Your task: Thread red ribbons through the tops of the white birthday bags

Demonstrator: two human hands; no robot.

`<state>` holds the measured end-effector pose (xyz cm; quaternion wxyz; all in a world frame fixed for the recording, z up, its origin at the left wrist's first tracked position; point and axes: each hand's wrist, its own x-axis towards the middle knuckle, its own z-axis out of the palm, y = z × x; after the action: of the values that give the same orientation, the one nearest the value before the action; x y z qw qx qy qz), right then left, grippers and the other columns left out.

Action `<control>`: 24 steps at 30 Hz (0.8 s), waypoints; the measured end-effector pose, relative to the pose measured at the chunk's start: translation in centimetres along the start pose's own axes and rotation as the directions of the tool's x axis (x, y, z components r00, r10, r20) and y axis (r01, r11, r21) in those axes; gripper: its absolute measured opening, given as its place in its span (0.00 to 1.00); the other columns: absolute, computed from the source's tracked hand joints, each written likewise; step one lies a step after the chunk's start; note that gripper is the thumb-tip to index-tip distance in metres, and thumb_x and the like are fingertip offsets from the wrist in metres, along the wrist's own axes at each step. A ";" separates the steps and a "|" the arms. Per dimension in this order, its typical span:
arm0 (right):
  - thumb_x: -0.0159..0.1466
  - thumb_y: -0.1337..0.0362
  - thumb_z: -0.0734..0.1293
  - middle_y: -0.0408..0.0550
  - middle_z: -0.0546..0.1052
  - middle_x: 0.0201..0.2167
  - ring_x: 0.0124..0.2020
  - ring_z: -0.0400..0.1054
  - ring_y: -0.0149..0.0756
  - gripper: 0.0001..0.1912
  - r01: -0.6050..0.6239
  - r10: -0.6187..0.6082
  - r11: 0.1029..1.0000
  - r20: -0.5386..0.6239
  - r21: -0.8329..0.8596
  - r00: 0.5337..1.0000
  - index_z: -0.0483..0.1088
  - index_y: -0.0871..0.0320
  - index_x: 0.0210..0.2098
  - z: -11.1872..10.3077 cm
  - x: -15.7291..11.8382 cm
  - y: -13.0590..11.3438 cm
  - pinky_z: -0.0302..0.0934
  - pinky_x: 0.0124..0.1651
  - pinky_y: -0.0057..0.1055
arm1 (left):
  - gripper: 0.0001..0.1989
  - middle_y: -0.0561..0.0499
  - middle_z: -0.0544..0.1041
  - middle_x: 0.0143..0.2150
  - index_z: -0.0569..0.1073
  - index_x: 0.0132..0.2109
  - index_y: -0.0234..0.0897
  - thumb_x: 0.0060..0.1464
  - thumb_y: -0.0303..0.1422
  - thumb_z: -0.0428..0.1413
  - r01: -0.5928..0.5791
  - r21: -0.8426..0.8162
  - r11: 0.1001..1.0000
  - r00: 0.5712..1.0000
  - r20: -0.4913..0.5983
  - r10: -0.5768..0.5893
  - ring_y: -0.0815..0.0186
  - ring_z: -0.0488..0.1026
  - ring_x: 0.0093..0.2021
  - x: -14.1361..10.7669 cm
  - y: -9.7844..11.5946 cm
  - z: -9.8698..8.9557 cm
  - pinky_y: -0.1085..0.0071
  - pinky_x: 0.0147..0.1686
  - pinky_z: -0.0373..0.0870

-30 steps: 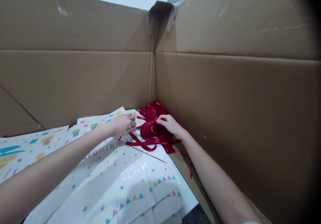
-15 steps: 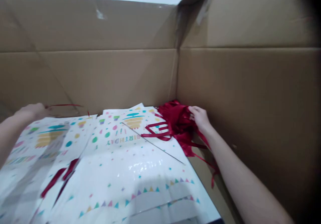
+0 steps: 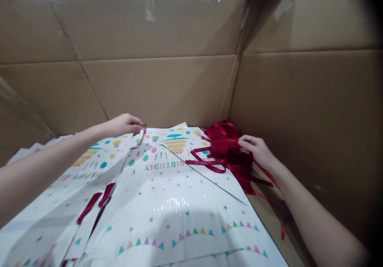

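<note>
At the back right, a heap of dark red ribbon (image 3: 223, 143) lies against the box corner, with loose strips trailing from it. My right hand (image 3: 255, 149) is closed on the right side of this ribbon, thumb and fingers pinched together. My left hand (image 3: 128, 124) pinches a thin, short strip of red ribbon (image 3: 144, 133) that dangles above the printed sheets. Under both hands spread white sheets (image 3: 167, 187) with a colourful birthday print of cake, balloons and bunting. A thin dark rod or wire (image 3: 206, 177) lies slantwise across the right-hand sheets.
Tall brown cardboard walls (image 3: 155, 87) of a large box rise behind and to the right (image 3: 314, 111). Two dark red strips (image 3: 89, 208) lie at the gap between the left and right sheets. Clear tape (image 3: 150, 9) sticks to the back wall.
My left hand has moved right, from the far left to near the middle, carrying the thin ribbon strip. My right hand stays at the ribbon heap. The view has shifted left.
</note>
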<state>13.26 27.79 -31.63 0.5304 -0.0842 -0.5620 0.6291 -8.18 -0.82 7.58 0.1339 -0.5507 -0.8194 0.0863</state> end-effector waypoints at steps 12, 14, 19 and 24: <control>0.64 0.50 0.67 0.42 0.72 0.25 0.25 0.64 0.33 0.16 0.089 -0.124 0.976 -0.167 -0.201 0.978 0.73 0.57 0.35 -0.8 -1.7 -2.5 0.59 0.30 0.30 | 0.38 0.22 0.58 0.71 0.58 0.70 0.21 0.59 0.36 0.60 -0.239 -0.014 0.971 0.961 -0.147 0.234 0.39 0.59 0.70 19.7 20.9 10.6 0.49 0.65 0.61; 0.65 0.49 0.66 0.39 0.69 0.22 0.22 0.61 0.32 0.16 0.113 -0.167 0.969 -0.243 -0.221 0.955 0.71 0.56 0.36 -1.6 0.1 -3.1 0.57 0.27 0.29 | 0.35 0.29 0.60 0.72 0.60 0.70 0.26 0.61 0.37 0.58 -0.304 0.006 0.953 0.949 -0.088 0.304 0.43 0.58 0.71 19.3 21.4 13.2 0.54 0.67 0.59; 0.66 0.49 0.68 0.45 0.73 0.31 0.35 0.66 0.37 0.16 0.199 -0.318 0.919 -0.340 -0.342 0.885 0.68 0.56 0.34 -4.9 9.9 -8.8 0.61 0.39 0.32 | 0.23 0.38 0.72 0.64 0.69 0.64 0.32 0.63 0.32 0.49 -0.352 0.048 0.935 0.936 0.039 0.350 0.52 0.68 0.65 16.8 20.2 18.3 0.62 0.63 0.64; 0.78 0.59 0.53 0.51 0.75 0.48 0.47 0.62 0.33 0.09 0.320 -0.721 0.648 -0.421 -0.692 0.550 0.61 0.52 0.45 -8.1 19.2 -17.8 0.59 0.58 0.33 | 0.26 0.36 0.74 0.61 0.69 0.64 0.34 0.62 0.40 0.51 -0.309 0.093 0.947 0.944 0.152 0.293 0.48 0.71 0.60 12.3 15.3 19.7 0.60 0.56 0.69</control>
<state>21.06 43.94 -10.91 0.8160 -0.2687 -0.4823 0.1714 -5.36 16.49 -14.00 0.0944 -0.6535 -0.7265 0.1904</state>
